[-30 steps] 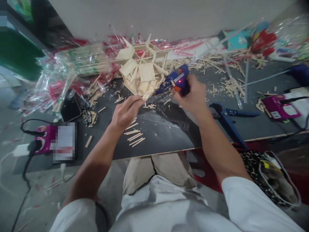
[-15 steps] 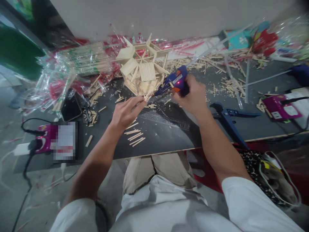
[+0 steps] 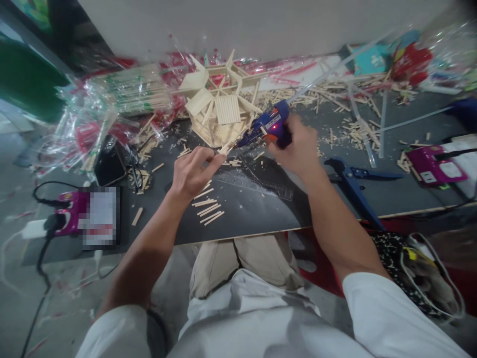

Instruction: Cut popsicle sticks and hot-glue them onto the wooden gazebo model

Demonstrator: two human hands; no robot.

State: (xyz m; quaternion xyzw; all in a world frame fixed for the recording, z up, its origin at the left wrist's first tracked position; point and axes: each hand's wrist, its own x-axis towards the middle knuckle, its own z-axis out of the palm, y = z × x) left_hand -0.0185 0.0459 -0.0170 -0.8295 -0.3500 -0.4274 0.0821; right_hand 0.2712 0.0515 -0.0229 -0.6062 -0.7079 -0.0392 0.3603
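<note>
My right hand (image 3: 296, 149) is wrapped round a blue hot glue gun (image 3: 274, 119) with a small red light; a long clear glue stick (image 3: 328, 74) runs out of its back. The gun's nozzle points left, at a small wooden stick (image 3: 225, 148) pinched between the fingers of my left hand (image 3: 196, 171). Whether nozzle and stick touch, I cannot tell. Just behind them stands a pale model built of wooden sticks (image 3: 228, 110), with slatted panels round a many-sided base. Cut sticks (image 3: 208, 211) lie loosely in a row nearer to me.
A clear ruler (image 3: 261, 186) lies in front of my hands, and a blue cutter (image 3: 354, 189) to the right. Plastic-wrapped stick bundles (image 3: 126, 92) fill the back left. Purple power adapters (image 3: 436, 166) with cables sit at both sides. Wood scraps are scattered about.
My left hand has shifted very slightly, its fingers curling a little more around the small stick. The glue gun and my right hand stay nearly where they were.
</note>
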